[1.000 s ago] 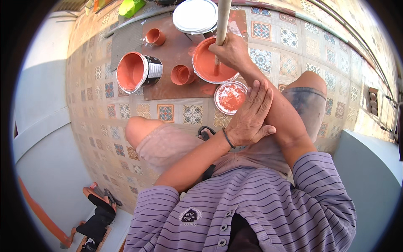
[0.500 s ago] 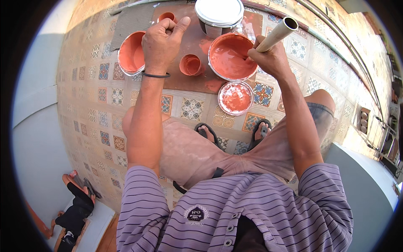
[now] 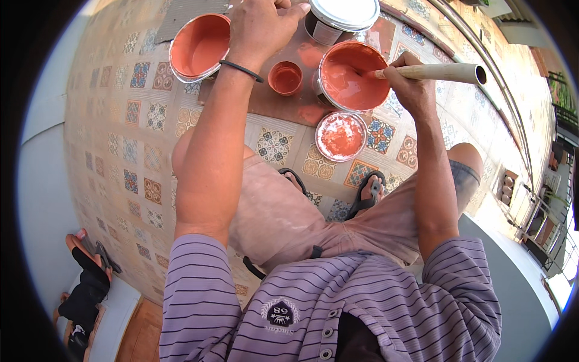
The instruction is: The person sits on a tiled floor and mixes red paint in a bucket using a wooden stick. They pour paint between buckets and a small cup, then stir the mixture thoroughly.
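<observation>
My right hand (image 3: 413, 84) is closed around a pale hollow pipe (image 3: 443, 72), which leans far over to the right. The pipe's lower end points into a bucket of red-orange paint (image 3: 347, 90). My left hand (image 3: 265, 30) is at the top edge of the view, beside a dark bucket with a white lid (image 3: 347, 13). Its fingers are curled and partly cut off by the frame, with the thumb stretched toward the lid. Whether anything is in those fingers is hidden. Below the left hand stands a small paint-coated cup (image 3: 285, 78).
Another paint-smeared bucket (image 3: 202, 51) stands at the left. A round lid streaked red and white (image 3: 341, 137) lies in front of the paint bucket. Under the containers is a brown board (image 3: 301, 111) on patterned tiles. Another person (image 3: 90, 295) is at the lower left.
The pipe has swung from steeply raised to nearly level, its open end moving right and down. My left hand has moved up and right toward the white-lidded bucket. The view has shifted slightly.
</observation>
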Available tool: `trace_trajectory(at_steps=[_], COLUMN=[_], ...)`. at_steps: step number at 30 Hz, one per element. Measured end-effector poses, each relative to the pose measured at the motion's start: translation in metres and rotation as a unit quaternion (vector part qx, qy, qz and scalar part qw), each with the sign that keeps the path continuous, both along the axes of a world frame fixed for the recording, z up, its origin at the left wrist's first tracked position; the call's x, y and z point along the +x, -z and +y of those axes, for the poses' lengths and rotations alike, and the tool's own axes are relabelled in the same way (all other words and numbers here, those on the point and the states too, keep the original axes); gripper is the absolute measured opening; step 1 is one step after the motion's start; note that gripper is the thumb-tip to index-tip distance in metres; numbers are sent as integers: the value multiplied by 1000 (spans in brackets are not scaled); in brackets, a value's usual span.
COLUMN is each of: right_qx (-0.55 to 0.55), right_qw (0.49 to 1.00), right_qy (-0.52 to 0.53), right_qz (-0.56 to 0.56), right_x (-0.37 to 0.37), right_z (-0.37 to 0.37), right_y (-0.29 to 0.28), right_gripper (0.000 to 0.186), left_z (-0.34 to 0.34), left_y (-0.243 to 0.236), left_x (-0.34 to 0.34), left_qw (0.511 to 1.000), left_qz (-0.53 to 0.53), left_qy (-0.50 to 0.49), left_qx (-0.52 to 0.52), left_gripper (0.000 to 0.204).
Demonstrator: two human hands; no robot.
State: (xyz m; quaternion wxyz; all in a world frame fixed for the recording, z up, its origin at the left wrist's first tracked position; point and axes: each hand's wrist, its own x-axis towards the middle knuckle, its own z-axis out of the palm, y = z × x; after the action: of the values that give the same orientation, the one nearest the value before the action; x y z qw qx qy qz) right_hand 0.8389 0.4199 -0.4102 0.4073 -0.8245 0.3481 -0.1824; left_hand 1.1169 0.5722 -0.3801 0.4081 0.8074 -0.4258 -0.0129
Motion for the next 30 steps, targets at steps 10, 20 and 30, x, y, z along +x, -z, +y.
trace_trajectory(at_steps=[10, 20, 30], right_qx=[79, 205, 72], right_qw=[993, 976, 988], right_qy=[27, 48, 111], right_qz=[-89, -52, -80], right_x=[19, -7, -3], right_z=[27, 17, 4], right_y=[7, 8, 7], right_gripper=[19, 12, 13], left_z=[-8, -1, -3], left_y=[6, 7, 8], left_x=[7, 10, 9], left_qw=[999, 995, 993], left_qz=[41, 92, 112], left_qy=[-15, -39, -34], left_qx=[-16, 20, 24], left_gripper=[30, 29, 28])
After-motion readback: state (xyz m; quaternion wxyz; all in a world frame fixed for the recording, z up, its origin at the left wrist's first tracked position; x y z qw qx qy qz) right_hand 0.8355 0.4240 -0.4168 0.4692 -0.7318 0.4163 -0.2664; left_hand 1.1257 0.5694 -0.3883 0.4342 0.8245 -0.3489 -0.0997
